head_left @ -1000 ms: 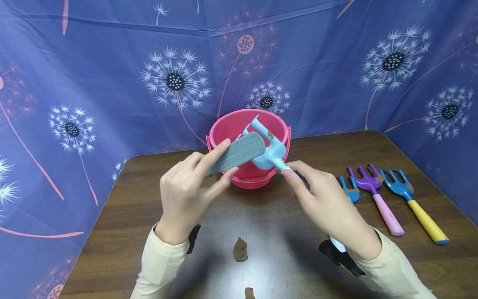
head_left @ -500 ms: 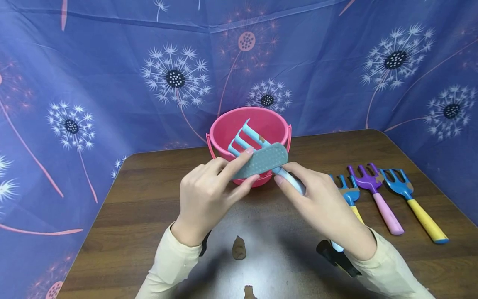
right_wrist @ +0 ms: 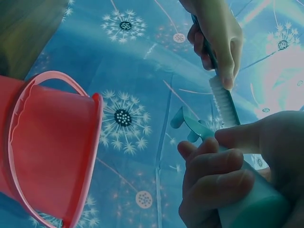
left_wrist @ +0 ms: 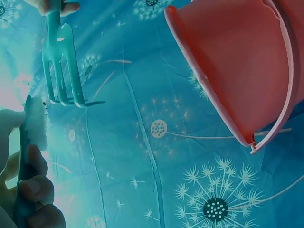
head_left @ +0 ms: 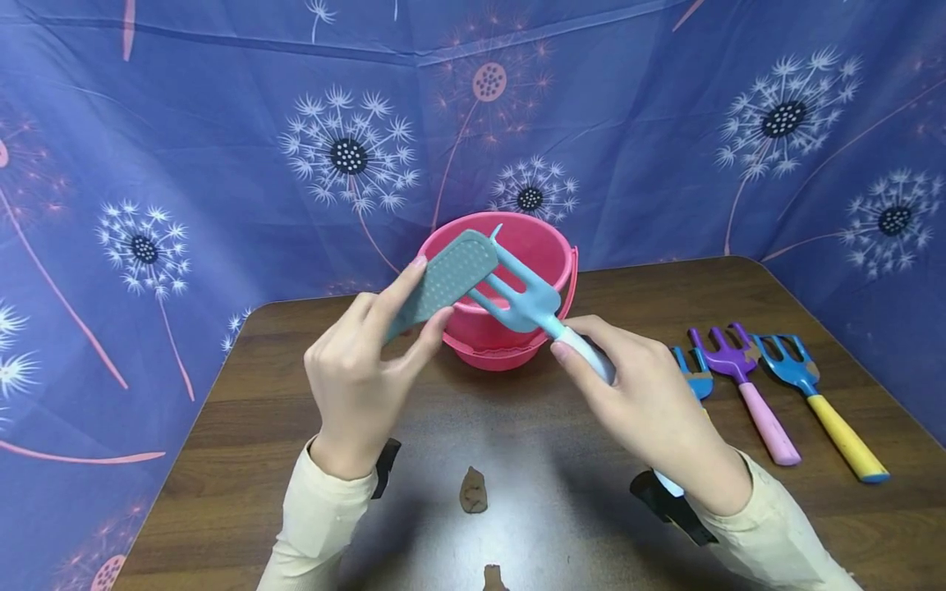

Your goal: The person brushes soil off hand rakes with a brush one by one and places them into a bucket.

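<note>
My left hand (head_left: 362, 361) pinches a teal brush (head_left: 451, 271) between thumb and fingers. Its dotted back faces up in the head view, while white bristles (left_wrist: 37, 123) show in the left wrist view. A light-blue toy garden fork (head_left: 534, 308) is in my right hand (head_left: 646, 394), the fingers curled round its white handle (right_wrist: 259, 194). The brush's end overlaps the fork's tines in the head view. Both are held in front of and above a pink bucket (head_left: 510, 357), whose handle hangs down its near side.
On the right of the wooden table (head_left: 266, 427) lie a purple fork (head_left: 727, 357) with a pink handle and blue forks (head_left: 792, 365) with yellow handles, brown smears on them. Brown lumps (head_left: 473, 491) lie near the front. A blue dandelion-print cloth (head_left: 628, 123) hangs behind.
The brush moved right across the fork to its neck, then back left to the tines. The fork has turned in my right hand, its tines now flatter to view.
</note>
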`<act>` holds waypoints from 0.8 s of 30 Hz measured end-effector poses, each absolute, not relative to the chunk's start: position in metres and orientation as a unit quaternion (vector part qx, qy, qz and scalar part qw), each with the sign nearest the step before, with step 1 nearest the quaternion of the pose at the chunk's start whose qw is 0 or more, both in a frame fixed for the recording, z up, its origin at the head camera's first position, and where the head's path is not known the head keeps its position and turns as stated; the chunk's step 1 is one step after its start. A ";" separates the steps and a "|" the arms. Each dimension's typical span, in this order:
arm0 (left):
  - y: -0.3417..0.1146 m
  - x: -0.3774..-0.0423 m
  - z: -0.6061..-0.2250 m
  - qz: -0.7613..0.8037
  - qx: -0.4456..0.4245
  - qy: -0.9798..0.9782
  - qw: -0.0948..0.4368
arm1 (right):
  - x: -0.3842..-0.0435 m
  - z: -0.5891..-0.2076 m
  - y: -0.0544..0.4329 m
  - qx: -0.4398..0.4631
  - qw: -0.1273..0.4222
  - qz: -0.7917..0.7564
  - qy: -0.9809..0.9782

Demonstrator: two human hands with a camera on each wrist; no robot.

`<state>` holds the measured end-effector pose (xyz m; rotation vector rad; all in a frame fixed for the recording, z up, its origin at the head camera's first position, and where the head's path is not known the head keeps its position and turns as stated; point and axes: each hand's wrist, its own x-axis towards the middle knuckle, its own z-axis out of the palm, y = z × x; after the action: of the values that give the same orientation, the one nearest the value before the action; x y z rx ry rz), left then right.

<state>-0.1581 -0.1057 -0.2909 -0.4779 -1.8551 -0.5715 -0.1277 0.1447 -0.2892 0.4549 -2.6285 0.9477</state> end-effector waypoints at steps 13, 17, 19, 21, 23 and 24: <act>-0.100 -0.160 -0.294 -0.212 -0.216 -0.780 0.548 | -0.127 -0.292 0.143 0.180 0.174 0.325 -0.912; -0.095 -0.159 -0.298 -0.178 -0.280 -0.768 0.548 | -0.129 -0.295 0.143 0.186 0.191 0.323 -0.908; -0.092 -0.158 -0.300 -0.167 -0.313 -0.767 0.535 | -0.129 -0.295 0.143 0.184 0.191 0.326 -0.907; -0.090 -0.157 -0.301 -0.161 -0.341 -0.766 0.521 | -0.129 -0.296 0.144 0.178 0.196 0.328 -0.907; -0.089 -0.157 -0.302 -0.157 -0.358 -0.766 0.511 | -0.130 -0.295 0.145 0.170 0.200 0.330 -0.907; -0.089 -0.157 -0.302 -0.159 -0.364 -0.764 0.508 | -0.130 -0.295 0.145 0.167 0.199 0.331 -0.907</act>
<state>-0.1572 -0.0894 -0.3016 -0.8765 -1.8410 -0.3839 -0.1300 0.1452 -0.2950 0.4662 -2.5378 0.9246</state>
